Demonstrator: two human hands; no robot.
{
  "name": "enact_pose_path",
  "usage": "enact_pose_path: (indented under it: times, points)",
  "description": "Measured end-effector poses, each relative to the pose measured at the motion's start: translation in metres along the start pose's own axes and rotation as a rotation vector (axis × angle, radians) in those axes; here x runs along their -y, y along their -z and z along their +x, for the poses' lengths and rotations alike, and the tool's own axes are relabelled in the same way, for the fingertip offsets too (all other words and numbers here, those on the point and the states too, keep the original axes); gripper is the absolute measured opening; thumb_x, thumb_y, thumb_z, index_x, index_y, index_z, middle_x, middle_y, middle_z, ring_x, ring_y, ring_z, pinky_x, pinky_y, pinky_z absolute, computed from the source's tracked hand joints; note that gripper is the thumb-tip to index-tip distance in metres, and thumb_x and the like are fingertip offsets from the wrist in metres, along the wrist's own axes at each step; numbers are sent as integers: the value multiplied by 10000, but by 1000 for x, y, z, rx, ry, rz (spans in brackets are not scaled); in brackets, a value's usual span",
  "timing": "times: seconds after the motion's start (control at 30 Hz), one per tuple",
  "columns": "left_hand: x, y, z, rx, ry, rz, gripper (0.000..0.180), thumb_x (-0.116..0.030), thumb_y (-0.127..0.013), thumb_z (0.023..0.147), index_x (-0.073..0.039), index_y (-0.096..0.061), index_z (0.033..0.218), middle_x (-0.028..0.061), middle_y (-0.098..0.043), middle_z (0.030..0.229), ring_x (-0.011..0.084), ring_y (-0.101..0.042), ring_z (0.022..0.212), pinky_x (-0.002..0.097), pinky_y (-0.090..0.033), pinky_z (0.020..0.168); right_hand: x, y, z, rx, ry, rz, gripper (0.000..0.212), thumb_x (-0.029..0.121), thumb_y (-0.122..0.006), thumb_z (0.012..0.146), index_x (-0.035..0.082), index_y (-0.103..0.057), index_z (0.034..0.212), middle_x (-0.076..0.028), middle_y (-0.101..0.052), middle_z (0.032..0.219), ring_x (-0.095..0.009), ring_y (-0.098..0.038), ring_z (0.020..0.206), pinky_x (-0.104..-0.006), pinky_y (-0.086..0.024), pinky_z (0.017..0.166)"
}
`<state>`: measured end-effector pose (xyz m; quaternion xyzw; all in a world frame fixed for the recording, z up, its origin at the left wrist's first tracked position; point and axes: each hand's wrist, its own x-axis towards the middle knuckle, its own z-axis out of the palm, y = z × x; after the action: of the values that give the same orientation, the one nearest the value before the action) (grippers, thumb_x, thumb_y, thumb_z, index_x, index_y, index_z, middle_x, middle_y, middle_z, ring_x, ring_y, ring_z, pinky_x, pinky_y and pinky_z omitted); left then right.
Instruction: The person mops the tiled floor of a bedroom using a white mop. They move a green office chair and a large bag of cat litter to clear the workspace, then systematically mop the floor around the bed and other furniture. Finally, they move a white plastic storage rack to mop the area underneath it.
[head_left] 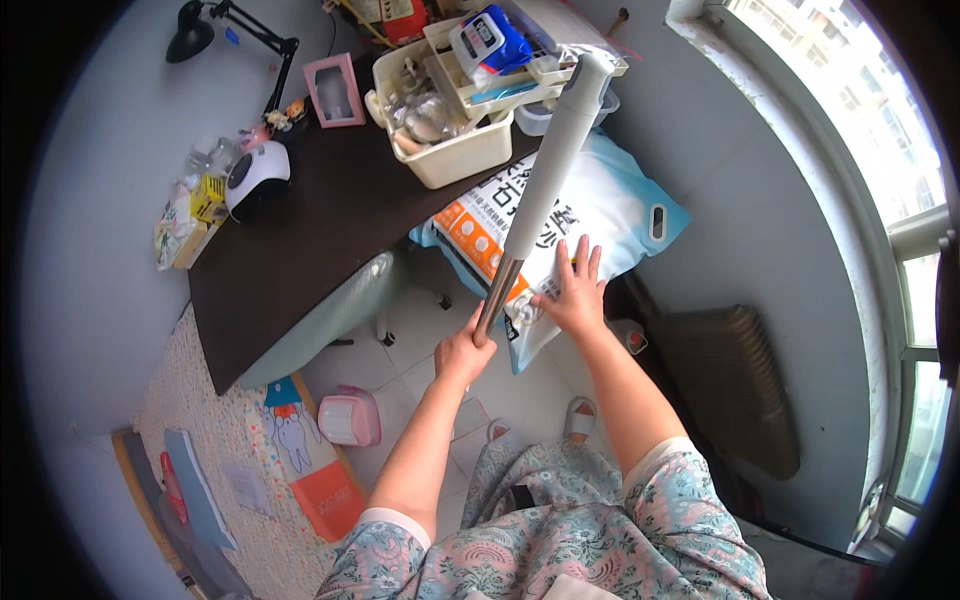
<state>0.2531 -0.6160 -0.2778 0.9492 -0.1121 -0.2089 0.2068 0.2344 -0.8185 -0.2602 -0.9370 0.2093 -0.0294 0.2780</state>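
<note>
My left hand (462, 355) is closed around the metal shaft of a pole with a long white handle (540, 190). The pole slants up and away from me, and its lower end is hidden behind my hand and arm. Just to the right, my right hand (577, 298) lies with fingers spread on a large plump bag (612, 190) in light blue and white with an orange panel. The bag leans by the right end of the dark desk (290, 270), and the pole crosses in front of it.
On the desk stand a cream storage box (455, 160), a pink frame (335, 90), a white dome-shaped device (258, 178) and a black lamp (190, 35). A chair (330, 330) is tucked under. A pink case (350, 415) sits on the tiled floor; a dark radiator (735, 385) stands right.
</note>
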Motion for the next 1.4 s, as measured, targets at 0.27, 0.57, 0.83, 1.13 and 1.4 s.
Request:
enact_pose_path:
  times: [0.27,0.57,0.83,1.13,1.4]
  points:
    - [28,17,-50,-93,55,-115,309,-390,-526,746,-143,-591,919,135,-632,818,349,-579,832,417,-458,743,6,-1,1,-7,5,-87,988,358,-783,574,195,-237,1381,-160,-52,1458,-375,-57,1336,-624,-307,918]
    - [80,79,-158,-760,-233,-441,193,-155,-686,731,-50,-535,672,71,-575,575,197,-600,561,287,-468,550,-90,-69,-125,73,-181,282,514,274,-629,769,29,-479,1197,-154,-550,1152,-285,-521,1073,-374,-406,917]
    - [61,129,-276,-714,-587,-647,139,13,-537,785,-32,-409,814,50,-518,637,100,-497,517,238,-424,518,46,-126,-284,1207,-523,1102,667,495,-441,877,35,-274,1329,-155,-459,1235,-258,-461,1133,-423,-403,930]
    - [-3,149,-396,-693,-1109,-490,229,-138,-577,691,-114,-366,777,28,-520,499,82,-269,384,255,-225,425,112,-80,-326,1155,-971,1392,531,373,-507,872,-15,-347,1198,-147,-502,1082,-249,-521,998,-390,-491,810]
    - [-41,116,-443,-900,-1050,-699,290,-178,-586,709,-101,-380,899,42,-463,623,83,-311,465,236,-262,501,43,-70,-345,688,-1124,1391,157,125,-507,846,10,-461,942,-90,-528,812,-211,-559,673,-337,-518,601]
